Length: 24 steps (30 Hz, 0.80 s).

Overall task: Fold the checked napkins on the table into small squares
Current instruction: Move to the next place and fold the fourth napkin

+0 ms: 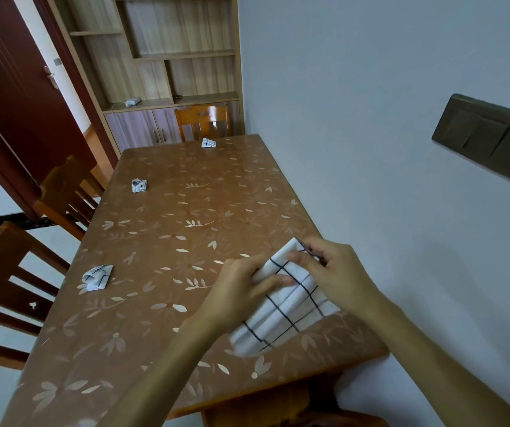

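Presently left grip (241, 288) and right grip (337, 272) each pinched the checked napkin (287, 315), at 5 o'clock on the surface (170, 241); a folded napkin (98, 277) lay at 9 o'clock.

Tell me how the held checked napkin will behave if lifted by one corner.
Probably floppy: the checked napkin bunches in soft ridges between the left hand and right hand. Likely light, and may slide on the glossy table.
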### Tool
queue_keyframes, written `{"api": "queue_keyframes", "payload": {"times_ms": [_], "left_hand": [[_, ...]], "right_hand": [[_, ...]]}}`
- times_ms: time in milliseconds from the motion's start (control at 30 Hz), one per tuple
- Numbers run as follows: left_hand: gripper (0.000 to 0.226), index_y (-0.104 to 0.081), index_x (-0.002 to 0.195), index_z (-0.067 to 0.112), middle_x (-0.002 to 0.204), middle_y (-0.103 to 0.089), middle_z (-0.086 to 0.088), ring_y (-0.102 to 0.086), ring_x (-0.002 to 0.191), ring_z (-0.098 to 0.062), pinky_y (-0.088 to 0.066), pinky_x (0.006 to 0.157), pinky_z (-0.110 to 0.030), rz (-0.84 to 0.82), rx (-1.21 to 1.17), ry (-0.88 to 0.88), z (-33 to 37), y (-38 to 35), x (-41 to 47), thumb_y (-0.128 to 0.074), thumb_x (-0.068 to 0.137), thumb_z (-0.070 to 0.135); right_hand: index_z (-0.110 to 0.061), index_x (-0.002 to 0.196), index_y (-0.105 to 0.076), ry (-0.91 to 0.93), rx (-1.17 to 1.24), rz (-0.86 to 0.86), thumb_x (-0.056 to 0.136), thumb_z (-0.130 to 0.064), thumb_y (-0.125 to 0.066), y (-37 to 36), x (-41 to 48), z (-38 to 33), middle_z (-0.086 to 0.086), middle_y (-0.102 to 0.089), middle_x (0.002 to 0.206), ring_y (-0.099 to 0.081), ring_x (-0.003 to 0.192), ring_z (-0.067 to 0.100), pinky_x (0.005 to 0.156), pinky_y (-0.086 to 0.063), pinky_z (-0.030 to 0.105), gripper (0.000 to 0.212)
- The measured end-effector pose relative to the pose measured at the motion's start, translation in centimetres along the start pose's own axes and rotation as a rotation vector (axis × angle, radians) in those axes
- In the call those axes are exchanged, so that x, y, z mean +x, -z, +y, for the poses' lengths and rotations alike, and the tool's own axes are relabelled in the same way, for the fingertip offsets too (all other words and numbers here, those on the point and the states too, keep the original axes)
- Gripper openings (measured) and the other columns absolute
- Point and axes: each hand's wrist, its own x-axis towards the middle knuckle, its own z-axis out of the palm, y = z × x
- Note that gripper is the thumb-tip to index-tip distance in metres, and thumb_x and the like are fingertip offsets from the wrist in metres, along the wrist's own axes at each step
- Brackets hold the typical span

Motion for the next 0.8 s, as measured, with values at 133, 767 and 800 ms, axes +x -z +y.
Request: {"api": "queue_keyframes", "payload": {"times_ms": [133,767,800], "left_hand": [[0.048,-0.062,0.069,0.004,0.058,-0.045,-0.015,-0.035,0.051,-0.023,-0.028,0.049,-0.028,0.011,-0.054,0.044,-1.3,0.3,-1.0,-0.074,0.084,0.048],[0.025,-0.064,0.123,0.008,0.117,-0.074,-0.014,-0.072,0.105,-0.032,-0.057,0.092,-0.05,0.019,-0.778,0.612,-2.0,1.2,-3.0,-0.053,0.101,0.012],[0.023,-0.066,0.119,0.009,0.113,-0.075,-0.013,-0.073,0.1,-0.03,-0.06,0.086,-0.046,0.039,-0.816,0.624,-2.0,1.3,-2.8,-0.051,0.102,0.011]], "right_hand": [[0.001,0.083,-0.067,-0.008,0.067,0.08,0.087,-0.037,-0.067,1.0,0.4,0.1,-0.007,-0.034,0.057,-0.029,0.053,0.006,0.051,-0.028,0.016,0.038],[-0.013,0.108,-0.074,-0.181,0.484,-0.007,0.087,0.005,-0.068,3.2,-0.6,2.4,-0.003,-0.078,0.101,-0.073,0.096,0.011,0.083,-0.056,0.02,0.028],[-0.014,0.102,-0.075,-0.158,0.442,-0.011,0.086,0.008,-0.067,3.4,-0.7,2.6,-0.004,-0.078,0.099,-0.073,0.096,0.01,0.084,-0.055,0.019,0.028]]}}
